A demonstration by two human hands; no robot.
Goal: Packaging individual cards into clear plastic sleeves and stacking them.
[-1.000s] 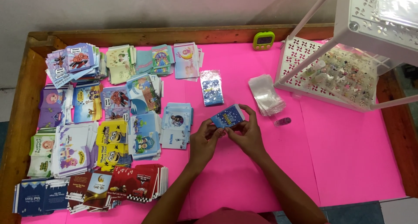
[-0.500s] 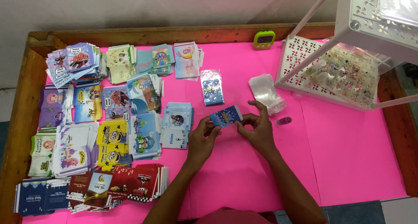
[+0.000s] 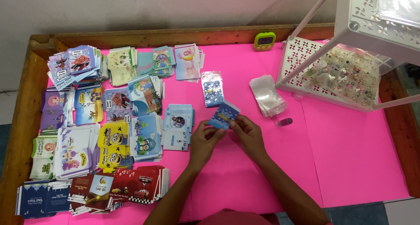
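Note:
Both my hands hold one small blue printed envelope [image 3: 223,114] above the pink table cover [image 3: 341,163]. My left hand [image 3: 204,142] pinches its lower left corner. My right hand [image 3: 247,135] grips its lower right edge with thumb and fingers. The envelope is tilted, its top end pointing up and to the right. Just beyond it lies a clear bag of blue envelopes [image 3: 213,89].
Many stacks of colourful printed envelopes [image 3: 109,120] fill the left half of the table. A pile of clear plastic sleeves [image 3: 267,95] and a small purple object [image 3: 285,121] lie right of my hands. A white perforated rack [image 3: 332,72] and a green timer [image 3: 265,40] stand at the back.
The blue envelope has turned from nearly level to a steeper tilt and shifted slightly left. My right hand's fingers closed in on its lower edge.

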